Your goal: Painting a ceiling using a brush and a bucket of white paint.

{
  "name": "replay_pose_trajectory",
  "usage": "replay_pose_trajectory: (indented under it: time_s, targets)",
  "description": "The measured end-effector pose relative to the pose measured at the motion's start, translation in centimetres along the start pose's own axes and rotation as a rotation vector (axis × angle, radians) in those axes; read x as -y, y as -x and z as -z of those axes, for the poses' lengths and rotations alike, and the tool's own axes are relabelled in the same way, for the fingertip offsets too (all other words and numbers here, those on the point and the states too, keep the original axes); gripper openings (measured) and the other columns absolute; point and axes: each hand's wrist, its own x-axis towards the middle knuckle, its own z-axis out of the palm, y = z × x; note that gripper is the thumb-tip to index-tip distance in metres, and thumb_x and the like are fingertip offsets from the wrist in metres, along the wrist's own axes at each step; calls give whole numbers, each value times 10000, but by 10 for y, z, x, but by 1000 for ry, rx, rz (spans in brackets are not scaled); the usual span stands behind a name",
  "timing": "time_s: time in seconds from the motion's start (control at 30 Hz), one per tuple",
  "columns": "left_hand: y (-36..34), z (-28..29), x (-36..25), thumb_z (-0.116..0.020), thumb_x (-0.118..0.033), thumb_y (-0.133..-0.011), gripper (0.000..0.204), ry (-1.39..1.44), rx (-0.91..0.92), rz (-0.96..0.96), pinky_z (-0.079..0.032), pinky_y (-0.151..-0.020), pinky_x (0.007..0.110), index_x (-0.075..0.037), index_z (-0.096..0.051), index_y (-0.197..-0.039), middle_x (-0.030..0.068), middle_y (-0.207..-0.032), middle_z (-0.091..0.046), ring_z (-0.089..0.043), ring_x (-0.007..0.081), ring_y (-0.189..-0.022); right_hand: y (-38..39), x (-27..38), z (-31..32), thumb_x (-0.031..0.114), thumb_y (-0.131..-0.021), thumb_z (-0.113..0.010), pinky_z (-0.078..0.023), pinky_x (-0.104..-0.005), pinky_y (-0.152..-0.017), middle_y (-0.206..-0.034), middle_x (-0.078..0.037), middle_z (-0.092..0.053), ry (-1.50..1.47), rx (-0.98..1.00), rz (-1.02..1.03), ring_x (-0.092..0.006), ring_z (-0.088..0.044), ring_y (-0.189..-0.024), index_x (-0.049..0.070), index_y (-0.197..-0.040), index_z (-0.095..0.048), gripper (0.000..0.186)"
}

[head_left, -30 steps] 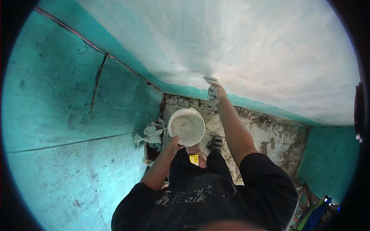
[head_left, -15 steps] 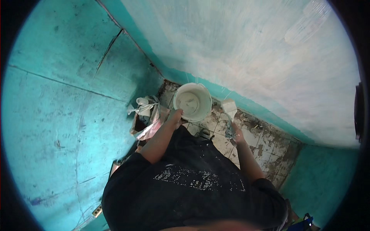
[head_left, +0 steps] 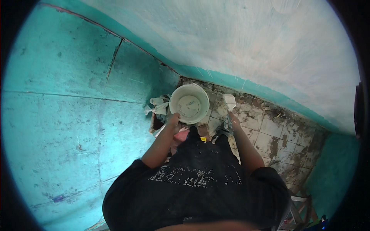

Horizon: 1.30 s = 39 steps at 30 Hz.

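Note:
My left hand (head_left: 173,121) grips the near left rim of a whitish bucket (head_left: 205,103). Inside, the bottom of the bucket holds some pale paint. To the right of it, my right hand (head_left: 233,122) is closed round the handle of a wide paintbrush (head_left: 229,101). The brush's white-coated head points away from me, apart from both bucket and wall. Something greyish shows at the fingers of my right hand; I cannot tell whether it is paint or cloth.
A wall with a whitish coat (head_left: 231,42) over turquoise rises ahead and right. A turquoise wall (head_left: 69,127) stands at left. Beside the bucket is a box (head_left: 155,124) with a plastic bag (head_left: 152,109). Stained floor tiles (head_left: 266,127) lie below; a ladder-like frame (head_left: 300,210) is at lower right.
My view has turned, so the wall corner and box sit farther right. The brush head now points more directly away from me and is slightly higher in view. Both hands keep their hold.

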Motion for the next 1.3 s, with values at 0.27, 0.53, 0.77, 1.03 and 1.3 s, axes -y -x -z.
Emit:
replay_pose_trajectory:
  time_s: [0.27,0.53,0.77,1.03,1.3]
  targets:
    - [-1,40,-37,-384,-102,-721,557,93,-121,-61,-474,-858,504,23,-292,-1257,207,-1199,-442,-518,360,-1055,-145,37,-89,482,-852,-510,-379,-285,-495,-667,-28,-536,126,-18,111,-126,-483,-525,56,-875,-597,435]
    - [-52,107,-116,-407,-104,-691,607,110,54,48,-477,-835,529,2,-274,-1274,202,-1198,-443,-514,369,-1051,-385,81,-132,320,-882,-491,-306,-293,-407,-587,3,-473,322,-334,294,-123,-404,-452,83,-783,-561,266]
    - [-53,217,-208,-462,-99,-677,457,94,-132,33,-480,-765,479,39,-407,-1109,163,-1013,-491,-537,333,-947,-217,88,-351,431,-856,-497,-390,-302,-484,-723,-78,-561,208,-164,619,-147,-521,-591,15,-807,-566,424]
    - [-127,306,-282,-498,-99,-662,362,-216,-14,79,-501,-662,396,31,-495,-999,129,-895,-543,-587,264,-771,-274,0,-402,362,-888,-468,-345,-276,-398,-646,-16,-523,-20,-311,261,-122,-452,-487,111,-802,-543,275]
    - [-154,339,-293,-496,-95,-669,159,-249,-17,121,-403,-450,277,-22,-492,-810,33,-677,-491,-496,136,-540,-298,101,-468,328,-869,-512,-271,-227,-379,-597,24,-446,-144,-342,355,-90,-362,-432,135,-818,-512,200]
